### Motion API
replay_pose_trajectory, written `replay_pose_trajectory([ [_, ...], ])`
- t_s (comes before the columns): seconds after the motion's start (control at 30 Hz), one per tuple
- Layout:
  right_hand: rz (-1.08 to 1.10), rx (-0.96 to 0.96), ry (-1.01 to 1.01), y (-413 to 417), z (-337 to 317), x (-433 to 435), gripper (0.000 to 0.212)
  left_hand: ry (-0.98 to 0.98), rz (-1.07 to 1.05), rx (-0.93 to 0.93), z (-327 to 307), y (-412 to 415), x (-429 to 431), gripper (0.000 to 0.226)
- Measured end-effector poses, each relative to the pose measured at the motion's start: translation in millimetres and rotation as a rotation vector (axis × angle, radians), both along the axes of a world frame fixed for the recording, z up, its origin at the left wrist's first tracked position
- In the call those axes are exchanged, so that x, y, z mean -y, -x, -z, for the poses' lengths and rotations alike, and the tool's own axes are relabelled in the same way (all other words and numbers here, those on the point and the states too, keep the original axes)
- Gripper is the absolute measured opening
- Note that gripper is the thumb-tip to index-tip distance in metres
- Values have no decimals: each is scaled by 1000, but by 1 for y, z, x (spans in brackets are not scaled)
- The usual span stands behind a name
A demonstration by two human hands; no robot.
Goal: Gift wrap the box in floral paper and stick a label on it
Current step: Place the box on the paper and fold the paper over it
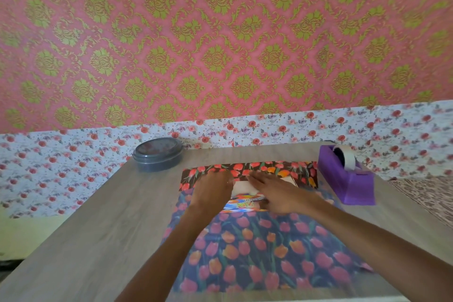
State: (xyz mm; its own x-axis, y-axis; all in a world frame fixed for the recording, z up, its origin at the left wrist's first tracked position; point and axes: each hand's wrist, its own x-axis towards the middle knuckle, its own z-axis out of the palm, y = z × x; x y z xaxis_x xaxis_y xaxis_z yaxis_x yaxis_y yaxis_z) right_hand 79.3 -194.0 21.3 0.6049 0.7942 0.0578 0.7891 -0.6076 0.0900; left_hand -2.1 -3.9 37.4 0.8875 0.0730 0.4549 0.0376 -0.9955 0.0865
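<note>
A sheet of dark floral paper [257,247] with red and orange tulips lies spread on the wooden table [103,223]. Its far edge [247,169] is folded up over a small colourful box [245,200] at the middle of the table. My left hand [210,191] rests on the left part of the box and the folded paper, its fingers bent over the edge. My right hand [277,191] lies flat with straight fingers, pressing the folded paper onto the box. Most of the box is hidden by my hands and the paper.
A purple tape dispenser [348,176] with a white tape roll stands at the right, close to the paper. A grey round lidded container [158,153] sits at the far left of the table. The wall rises right behind the table's far edge.
</note>
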Motion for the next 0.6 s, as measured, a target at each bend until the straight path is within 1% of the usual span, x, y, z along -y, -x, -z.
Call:
replay_pose_trajectory([
  [0.03, -4, 17, -18, 1, 0, 2, 81, 58, 57, 9, 1, -2, -3, 28],
  [0.07, -13, 28, -27, 0, 1, 3, 84, 103, 126, -31, 3, -5, -6, 32],
  [0.1, -19, 36, -26, 0, 1, 5, 89, 125, 194, -120, 5, -8, -8, 41],
  [0.13, -19, 51, -20, -1, 3, 6, 93, 102, 234, -225, 9, -9, -9, 52],
  [0.17, -10, 64, -15, -1, 5, 7, 96, 39, 245, -305, 15, -11, -9, 61],
  [0.2, 5, 74, -14, -3, 8, 7, 96, -44, 236, -336, 20, -13, -9, 65],
  [0.27, 32, 86, -24, -6, 11, 7, 94, -150, 202, -281, 30, -15, -9, 64],
  [0.33, 41, 97, -37, -9, 12, 5, 93, -189, 176, -228, 34, -15, -7, 62],
  [0.47, 61, 97, -48, -14, 12, 2, 94, -151, 166, -145, 37, -20, -7, 62],
  [0.6, 78, 82, -63, -17, 11, -1, 95, -168, 141, -126, 41, -29, -10, 63],
])
